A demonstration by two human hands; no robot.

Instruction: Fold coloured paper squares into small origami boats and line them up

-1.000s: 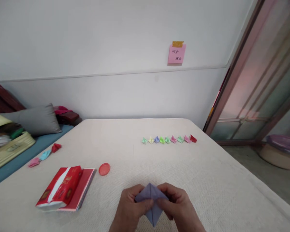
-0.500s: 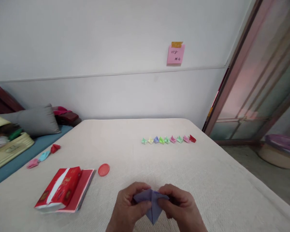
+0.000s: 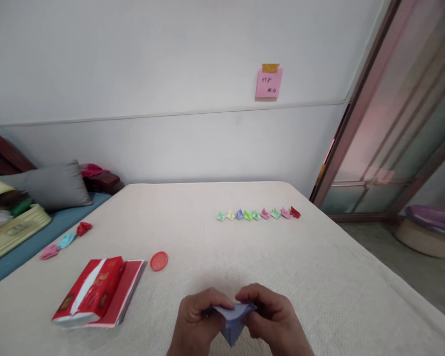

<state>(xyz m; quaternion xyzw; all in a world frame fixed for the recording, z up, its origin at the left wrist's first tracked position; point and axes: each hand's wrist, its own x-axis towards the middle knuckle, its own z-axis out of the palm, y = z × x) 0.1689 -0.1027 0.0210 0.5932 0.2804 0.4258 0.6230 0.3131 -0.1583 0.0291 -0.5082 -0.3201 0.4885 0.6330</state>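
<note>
Between my hands, at the near side of the cloth-covered table (image 3: 193, 217), is a folded piece of purple origami paper (image 3: 233, 324), its lower point aimed down toward me. My left hand (image 3: 202, 316) pinches its left side, thumb underneath and index finger along the top edge. The right side is pinched by my right hand (image 3: 269, 314). The upper flap bends toward me, and the fingers hide both side corners. Farther back stands a row of small folded paper pieces (image 3: 256, 214) in green, yellow, purple, pink and red.
A red tissue pack (image 3: 94, 287) lies on a stack of coloured paper (image 3: 124, 301), left of my hands. Near it is a round red lid (image 3: 159, 261). Crumpled-looking folded papers (image 3: 66, 240) sit at the left edge. A pink note (image 3: 269, 84) is taped to the wall.
The purple paper's top flap, upright before, has tipped toward me. Both index fingers have shifted inward along its upper edge, closer together.
</note>
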